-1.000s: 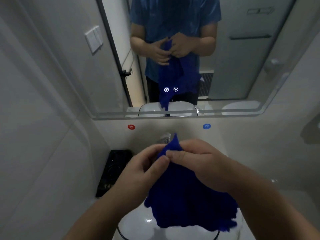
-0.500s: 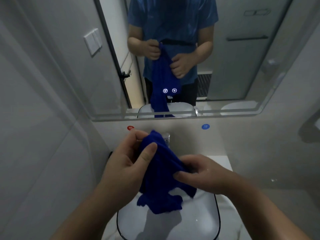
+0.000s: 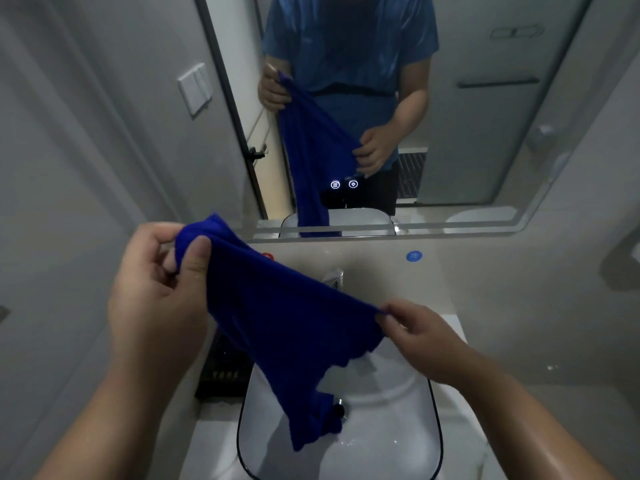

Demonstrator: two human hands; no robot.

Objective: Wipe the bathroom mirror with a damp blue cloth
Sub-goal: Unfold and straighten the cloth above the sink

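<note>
The deep blue, soft-piled cloth [image 3: 277, 323] is now drawn out into a slanting sheet between two hands held well apart. A second ago both hands met at a single point on it and the fabric hung below them in a narrow bunch. Half a second ago they had only begun to part.

The left hand [image 3: 156, 299] is raised and pinches the upper corner, with the thumb pressed on the near face and the fingers curled behind. The right hand [image 3: 422, 337], lower and out to the side, grasps the opposite corner between its thumb and fingertips. Neither set of fingers is released; both are clamped on fabric.

The top edge runs taut between the two grips. The loose remainder drapes down over the white oval basin with a dark rim [image 3: 398, 445], and its lowest tip hangs near the drain. I cannot tell whether that tip touches the porcelain.

The chrome tap [image 3: 334, 277] stands just behind the cloth. A black rectangular tray [image 3: 221, 372] lies on the pale surface [image 3: 207, 445] to the left of the basin.

The large wall mirror [image 3: 485, 133], with two small lit touch icons [image 3: 335, 184] near its lower edge, reflects the same spread cloth. Nothing is in contact with the glass.

I judge that the cloth has gone from a wad to an opened sheet, which is preparation rather than wiping. The mirror is not yet touched, so the task proper is still ahead. The next move probably needs the sheet folded or gathered into a flat pad in one hand and then lifted to the glass.
</note>
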